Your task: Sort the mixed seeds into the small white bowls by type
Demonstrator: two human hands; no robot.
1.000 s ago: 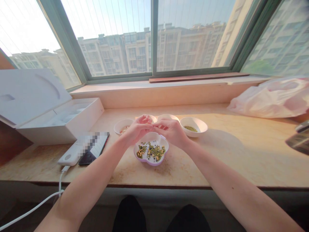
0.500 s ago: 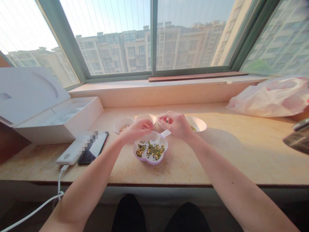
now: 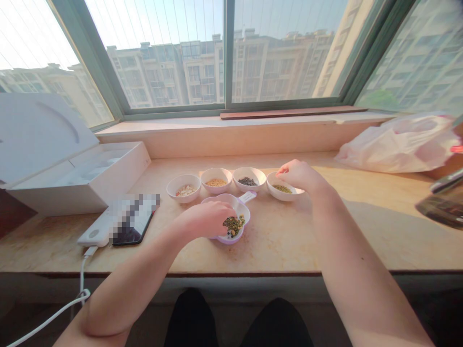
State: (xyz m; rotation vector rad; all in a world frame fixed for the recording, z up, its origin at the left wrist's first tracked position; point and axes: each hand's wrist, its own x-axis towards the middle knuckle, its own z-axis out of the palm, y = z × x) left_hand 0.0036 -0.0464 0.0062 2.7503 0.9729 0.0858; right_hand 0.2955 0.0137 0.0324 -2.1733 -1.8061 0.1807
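There are two hands [image 3: 210, 218], four bowls [image 3: 183, 180], one dish [image 3: 242, 207], one phone [image 3: 128, 234], one box [image 3: 119, 168].

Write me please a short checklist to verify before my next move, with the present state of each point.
1. Left hand at the dish: ok, fingers down by the beans.
2. Right hand at the rightmost bowl: ok, over its far side.
3. Dish upright on the counter: ok.
4. Only one kind in the dish: not ok, green, yellow and dark pieces mix.
5. Left fingertips holding a bean: cannot tell, hidden.
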